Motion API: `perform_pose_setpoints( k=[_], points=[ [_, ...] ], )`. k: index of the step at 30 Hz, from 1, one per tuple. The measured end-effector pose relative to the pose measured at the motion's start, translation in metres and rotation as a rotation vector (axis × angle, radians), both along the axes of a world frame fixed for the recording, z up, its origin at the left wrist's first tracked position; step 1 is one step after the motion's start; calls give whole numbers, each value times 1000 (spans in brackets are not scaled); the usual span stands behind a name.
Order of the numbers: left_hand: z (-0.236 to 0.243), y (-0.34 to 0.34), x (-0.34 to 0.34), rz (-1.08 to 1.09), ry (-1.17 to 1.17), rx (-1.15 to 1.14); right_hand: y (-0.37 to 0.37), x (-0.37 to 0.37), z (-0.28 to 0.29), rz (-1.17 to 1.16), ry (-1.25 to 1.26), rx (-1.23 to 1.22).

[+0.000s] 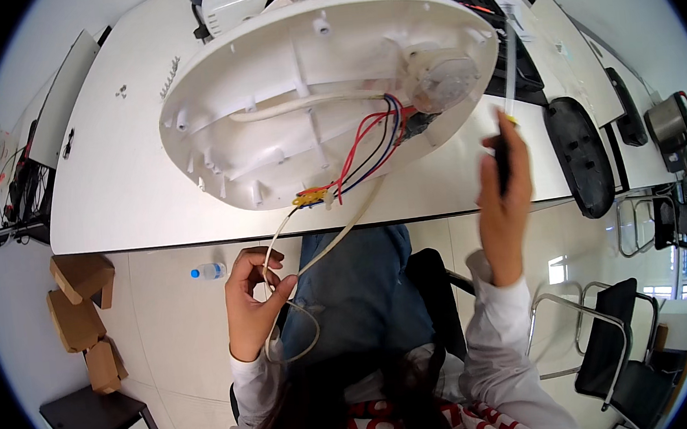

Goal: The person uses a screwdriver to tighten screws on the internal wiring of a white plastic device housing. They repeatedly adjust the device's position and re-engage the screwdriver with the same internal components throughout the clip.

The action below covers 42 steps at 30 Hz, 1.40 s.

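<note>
Head view: L hand [250,306] has a narrow grip, w/ the cord [354,225] pinched b/w thumb and fingers. This cord is off-white, smooth and thin; one round loop of it hangs below the grip. R hand [507,218] is closed around the black handle of a tool [504,168], whose long, pale shaft points away from the person; it is blurred, so its tip I cannot tell.

Above the L grip, and left of the R grip, the shell [265,68] is on the white table [118,201]: an oval of hard white plastic, hollow side to the camera, w/ ribs and small round posts. In it are thin red, blue & black wires [389,133], and, nearer to the R grip, a round, cloudy housing [446,83]. A yellow connector [309,197] is at its near rim.

Beyond the R grip, the black case [529,76] is open, w/ an orange-red piece inside; other contents are too dark. Left of the L grip, on the floor: a clear plastic bottle [209,271] w/ blue cap, then brown cardboard boxes [75,320].
</note>
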<state>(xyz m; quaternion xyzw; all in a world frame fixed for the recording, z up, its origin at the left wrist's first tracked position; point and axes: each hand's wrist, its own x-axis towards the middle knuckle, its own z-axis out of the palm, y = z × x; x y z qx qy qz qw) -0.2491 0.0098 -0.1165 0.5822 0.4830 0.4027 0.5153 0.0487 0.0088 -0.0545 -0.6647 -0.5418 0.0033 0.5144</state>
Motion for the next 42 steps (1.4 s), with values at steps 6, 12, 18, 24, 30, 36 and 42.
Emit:
perform_pose_setpoints(
  k=[6, 12, 18, 24, 30, 36, 42],
  points=[
    [22, -8, 0, 159, 307, 270, -107, 12, 29, 144, 281, -189],
    [78, -10, 13, 462, 295, 781, -146, 19, 26, -120, -115, -232],
    [150, 65, 65, 180, 654, 1360, -123, 10, 29, -65, -163, -219],
    [128, 100, 96, 332, 855, 1386, -113, 0, 23, -33, -66, -216],
    [113, 102, 106, 399, 873, 1382, -110, 5, 16, -37, -44, -217],
    [106, 102, 108, 436, 874, 1371, -111, 4, 12, -44, -43, -207],
    [105, 99, 109, 459, 868, 1358, -112, 4, 8, -56, -35, -206]
  ],
)
